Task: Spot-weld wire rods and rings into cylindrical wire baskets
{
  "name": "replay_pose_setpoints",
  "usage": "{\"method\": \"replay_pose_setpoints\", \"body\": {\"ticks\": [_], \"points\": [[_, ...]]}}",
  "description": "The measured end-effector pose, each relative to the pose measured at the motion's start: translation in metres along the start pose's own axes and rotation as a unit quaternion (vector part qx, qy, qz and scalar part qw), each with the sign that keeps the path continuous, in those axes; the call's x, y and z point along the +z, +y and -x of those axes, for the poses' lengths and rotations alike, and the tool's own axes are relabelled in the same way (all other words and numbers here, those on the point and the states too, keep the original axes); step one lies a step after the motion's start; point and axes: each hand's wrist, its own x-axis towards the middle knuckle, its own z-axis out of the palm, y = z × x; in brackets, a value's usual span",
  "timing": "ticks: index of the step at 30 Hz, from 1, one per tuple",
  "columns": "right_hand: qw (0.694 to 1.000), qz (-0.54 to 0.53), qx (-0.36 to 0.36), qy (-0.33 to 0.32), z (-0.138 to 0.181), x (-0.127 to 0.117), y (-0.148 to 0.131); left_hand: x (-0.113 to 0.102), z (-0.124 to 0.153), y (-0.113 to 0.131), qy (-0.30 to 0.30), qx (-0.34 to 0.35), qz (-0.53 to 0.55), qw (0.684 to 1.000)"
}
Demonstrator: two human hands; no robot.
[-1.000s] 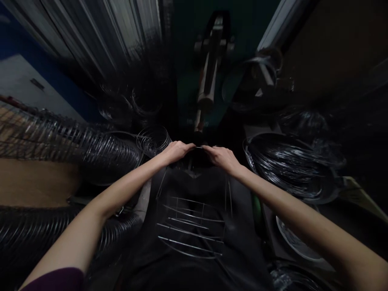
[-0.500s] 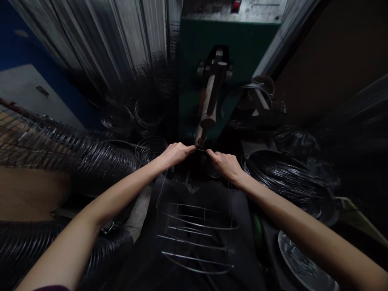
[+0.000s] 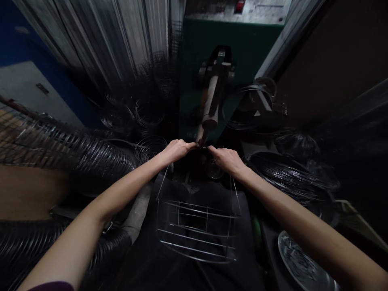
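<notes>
My left hand and my right hand reach forward with fingers closed on the far end of a wire frame, one hand on each side. This basket-like frame of thin shiny rods slopes back toward my lap, over dark clothing. Its far edge, between my fingertips, lies at the lower tip of a metal cylinder arm on a green machine. Whether the wire touches the tip is hard to make out in the dim light.
At the left stand stacks of wire grids and curved wires. Wire coils lie behind them. On the right are a bundle of wire rods and a round tray of small metal pieces.
The near part of the wire frame has risen slightly toward the machine and shows more clearly. Both hands keep their hold near the cylinder's tip, with only a slight shift.
</notes>
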Motion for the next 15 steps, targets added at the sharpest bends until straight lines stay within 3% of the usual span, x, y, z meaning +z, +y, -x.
{"method": "replay_pose_setpoints", "body": {"ticks": [15], "points": [[1.0, -0.005, 0.004, -0.001, -0.0051, -0.0027, 0.0017, 0.0029, -0.0057, -0.0061, 0.023, 0.008, -0.003, 1.0]]}}
